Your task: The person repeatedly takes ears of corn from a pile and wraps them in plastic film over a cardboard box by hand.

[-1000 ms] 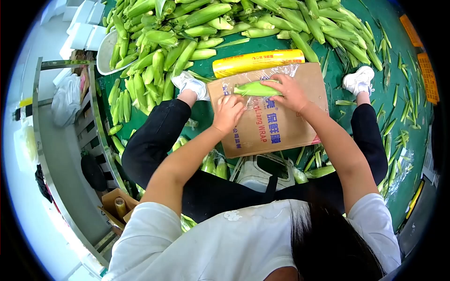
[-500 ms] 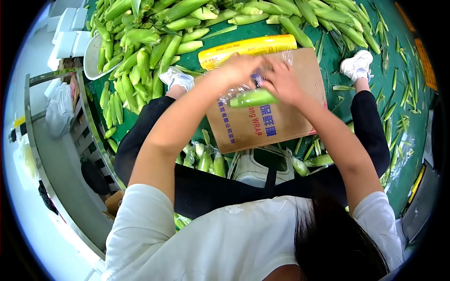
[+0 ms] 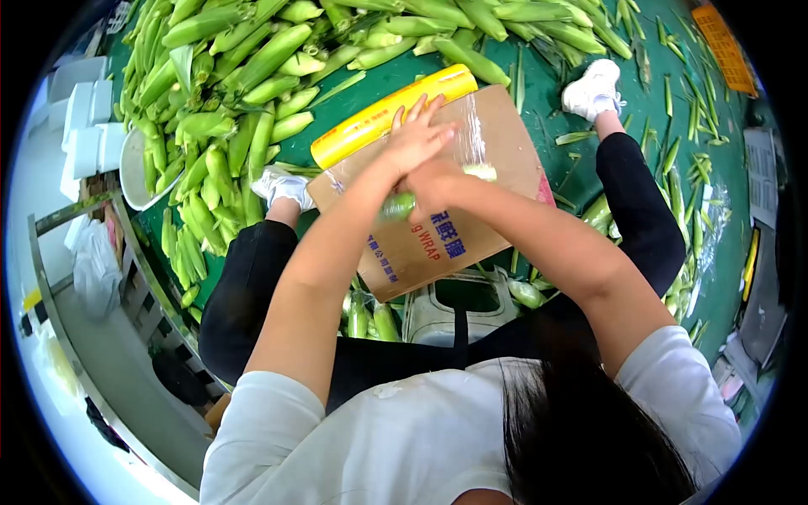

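Note:
My left hand (image 3: 418, 139) is over the upper part of the cardboard box (image 3: 497, 139), its fingers spread near the yellow roll of wrap (image 3: 391, 114). Just below it, my right hand (image 3: 436, 187) is curled around an ear of corn (image 3: 399, 205), whose green end pokes out on the left. The corn's pale end shows to the right of the wrist. Clear film lies on the box top. My wrists nearly cross, and part of the right hand is hidden and blurred.
A big heap of corn (image 3: 252, 67) spreads behind the box, with a white basin (image 3: 135, 168) at its left. Wrapped ears (image 3: 358, 318) lie near a grey stool (image 3: 459, 311). Orange crate (image 3: 724, 50) stands far right. Metal-framed rack is on the left.
The left hand has crossed above the right, its fingers now spread. The right hand has moved left with the corn. The box and roll appear tilted and further left as the view shifted.

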`<state>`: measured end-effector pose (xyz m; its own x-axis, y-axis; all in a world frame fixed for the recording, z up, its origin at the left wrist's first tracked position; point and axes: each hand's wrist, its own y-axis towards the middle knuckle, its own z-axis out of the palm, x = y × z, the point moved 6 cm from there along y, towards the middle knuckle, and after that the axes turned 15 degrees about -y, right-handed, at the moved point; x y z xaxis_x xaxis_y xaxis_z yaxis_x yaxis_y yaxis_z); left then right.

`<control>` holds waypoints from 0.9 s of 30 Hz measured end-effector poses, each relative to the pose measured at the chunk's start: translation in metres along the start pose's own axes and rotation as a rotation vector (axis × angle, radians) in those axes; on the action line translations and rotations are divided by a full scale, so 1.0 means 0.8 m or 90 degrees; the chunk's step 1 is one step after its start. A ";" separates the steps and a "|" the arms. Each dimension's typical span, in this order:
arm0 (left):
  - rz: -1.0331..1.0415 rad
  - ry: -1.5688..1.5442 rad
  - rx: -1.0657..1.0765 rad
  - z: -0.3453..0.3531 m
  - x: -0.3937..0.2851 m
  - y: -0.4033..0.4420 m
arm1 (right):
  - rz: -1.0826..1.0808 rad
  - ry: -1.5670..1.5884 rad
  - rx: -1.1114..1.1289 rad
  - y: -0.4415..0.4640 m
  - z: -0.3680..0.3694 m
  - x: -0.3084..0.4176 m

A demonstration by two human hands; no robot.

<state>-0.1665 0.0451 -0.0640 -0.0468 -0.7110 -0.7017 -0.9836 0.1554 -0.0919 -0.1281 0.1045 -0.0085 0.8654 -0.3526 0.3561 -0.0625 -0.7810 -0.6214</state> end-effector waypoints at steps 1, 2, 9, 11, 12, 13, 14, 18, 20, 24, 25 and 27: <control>0.045 0.090 -0.028 0.007 -0.015 -0.011 | -0.107 -0.030 0.026 0.005 0.026 0.010; 0.099 0.144 -0.012 0.001 -0.045 -0.025 | -0.234 -0.022 0.204 -0.022 0.025 0.039; 0.099 0.187 -0.004 0.048 -0.088 -0.072 | -0.335 0.563 0.471 -0.246 0.146 0.107; 0.067 0.244 0.015 0.083 -0.119 -0.096 | -0.270 0.626 0.139 -0.294 0.096 0.055; 0.069 0.155 0.075 0.104 -0.144 -0.118 | -0.244 1.018 0.179 -0.319 0.073 0.050; 0.077 0.068 0.139 0.126 -0.171 -0.143 | -0.285 1.157 0.025 -0.323 0.066 0.031; 0.092 -0.174 0.026 0.141 -0.189 -0.163 | -0.205 1.224 -0.137 -0.340 0.066 0.013; -0.233 -0.886 -0.068 0.118 -0.273 -0.198 | -0.024 1.177 -0.570 -0.393 0.066 -0.019; -0.243 -0.981 0.072 0.086 -0.371 -0.206 | 0.010 1.206 -0.630 -0.406 0.069 -0.005; -0.377 -1.148 0.422 0.109 -0.469 -0.218 | -0.035 1.258 -0.884 -0.468 0.062 -0.042; -0.391 -1.255 0.559 0.120 -0.500 -0.225 | -0.049 1.302 -0.890 -0.499 0.068 -0.053; -0.430 -1.265 0.808 0.131 -0.542 -0.225 | -0.196 1.369 -0.863 -0.560 0.088 -0.053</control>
<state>0.0493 0.3969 0.1828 0.9628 0.2481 0.1074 -0.2311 0.9614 -0.1494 -0.1022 0.5057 0.2060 -0.3944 0.6252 0.6734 -0.9144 -0.3396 -0.2203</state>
